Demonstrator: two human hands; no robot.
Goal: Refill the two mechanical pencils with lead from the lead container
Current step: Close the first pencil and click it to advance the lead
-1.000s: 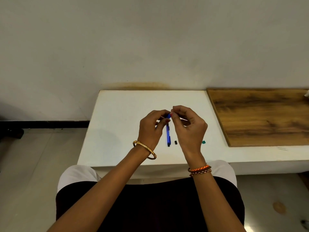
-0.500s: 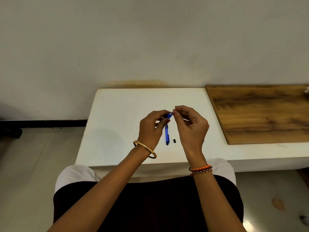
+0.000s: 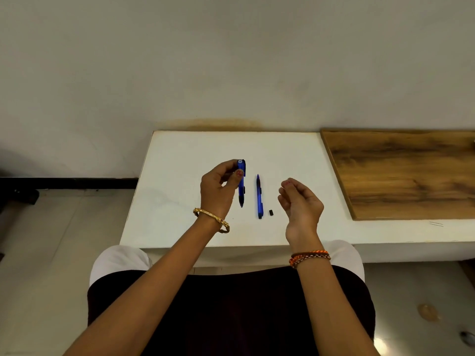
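Blue pencil [image 3: 241, 183] upright in my left grip [image 3: 220, 189], top open; right grip [image 3: 299, 201] loosely curled, seemingly empty. Second pencil [image 3: 259, 197] and black cap [image 3: 271, 212] wait on the bench [image 3: 180, 176] — probably halfway.

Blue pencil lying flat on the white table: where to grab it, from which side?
Pinch the lying pencil mid-barrel across its width, coming from above. It lies flat, lengthwise away from the person, with both long sides bare. The free right hand is nearest; avoid the small black cap beside its near end.

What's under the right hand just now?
Bare white table shows below the raised right hand; a small black cap lies beside it. Whatever the curled fingers hide cannot be seen.
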